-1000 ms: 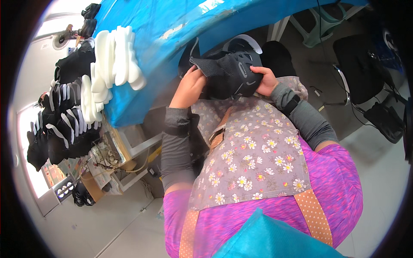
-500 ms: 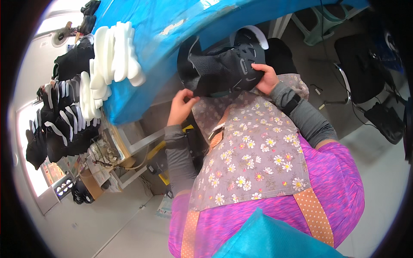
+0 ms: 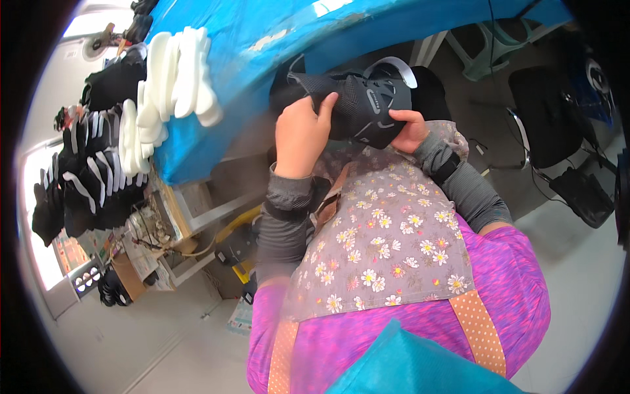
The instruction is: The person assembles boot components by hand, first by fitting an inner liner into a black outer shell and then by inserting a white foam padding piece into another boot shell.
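Note:
Over my lap lies a black shoe upper (image 3: 351,102) of mesh with grey trim, a pale curved edge standing up at its far right. My left hand (image 3: 303,134) is closed on its near left part, thumb raised and fingers curled over the mesh. At the right end my right hand (image 3: 409,131) grips it, thumb on top and the other fingers partly hidden beneath. More black material sits just beyond my left hand, partly hidden by it.
A blue-covered table (image 3: 243,72) runs along the far side, with white foam insoles (image 3: 177,79) stacked on its left. Black shoe pieces (image 3: 92,177) with white edges are piled further left. At the right stand a black chair (image 3: 548,108) and a green plastic stool (image 3: 485,52).
My left hand has moved up and right, from beside the upper's near left edge onto its mesh. The upper has turned and shifted slightly right; my right hand still holds it.

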A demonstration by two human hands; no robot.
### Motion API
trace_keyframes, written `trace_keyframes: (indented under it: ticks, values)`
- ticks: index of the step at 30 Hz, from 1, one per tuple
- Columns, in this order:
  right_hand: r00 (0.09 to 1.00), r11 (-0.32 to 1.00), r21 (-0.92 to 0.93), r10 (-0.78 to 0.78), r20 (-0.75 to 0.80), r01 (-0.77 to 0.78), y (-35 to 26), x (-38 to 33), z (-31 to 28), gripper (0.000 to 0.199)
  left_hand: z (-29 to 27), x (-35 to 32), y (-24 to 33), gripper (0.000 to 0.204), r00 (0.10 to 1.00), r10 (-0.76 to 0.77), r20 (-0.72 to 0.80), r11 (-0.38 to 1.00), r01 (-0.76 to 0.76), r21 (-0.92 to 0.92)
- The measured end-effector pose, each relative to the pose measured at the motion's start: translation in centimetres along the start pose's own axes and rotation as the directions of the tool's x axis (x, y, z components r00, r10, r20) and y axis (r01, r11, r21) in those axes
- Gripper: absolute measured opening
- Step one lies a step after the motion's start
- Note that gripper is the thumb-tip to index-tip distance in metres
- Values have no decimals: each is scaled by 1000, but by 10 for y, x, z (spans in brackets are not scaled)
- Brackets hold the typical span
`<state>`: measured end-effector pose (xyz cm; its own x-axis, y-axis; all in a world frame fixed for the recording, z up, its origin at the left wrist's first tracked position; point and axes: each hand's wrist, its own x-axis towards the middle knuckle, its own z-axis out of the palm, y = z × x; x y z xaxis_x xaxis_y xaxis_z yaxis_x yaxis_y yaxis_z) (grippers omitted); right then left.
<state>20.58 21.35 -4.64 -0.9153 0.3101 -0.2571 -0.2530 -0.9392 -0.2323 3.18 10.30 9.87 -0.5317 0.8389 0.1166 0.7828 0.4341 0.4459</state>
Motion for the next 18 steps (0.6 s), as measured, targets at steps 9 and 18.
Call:
trace_keyframes:
  ticks: [9,18]
  values:
    - [999,955,294,-38,-13,40,-10,15,-5,46,33,55,24,41,966,219,-141,923,-157,352]
    - [998,934,358,-3,-56,22,1,16,-6,40,63,96,2,49,981,145,132,940,-178,290]
